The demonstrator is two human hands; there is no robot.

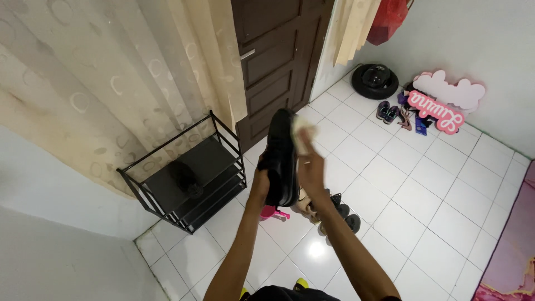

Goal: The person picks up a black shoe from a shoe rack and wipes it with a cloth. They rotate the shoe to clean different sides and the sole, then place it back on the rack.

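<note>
My left hand (261,179) grips a black shoe (281,156) from the left side and holds it up in front of me, toe pointing away. My right hand (310,167) presses a pale cloth (301,132) against the shoe's right side, near the toe. Both arms reach out from the bottom of the view.
A black metal shoe rack (189,177) stands at the left under a cream curtain (111,72), one dark shoe on its top shelf. Loose footwear (334,214) lies on the white tiled floor below my hands. A dark wooden door (276,56), a round black tyre (375,81) and a pink sign (440,106) stand further back.
</note>
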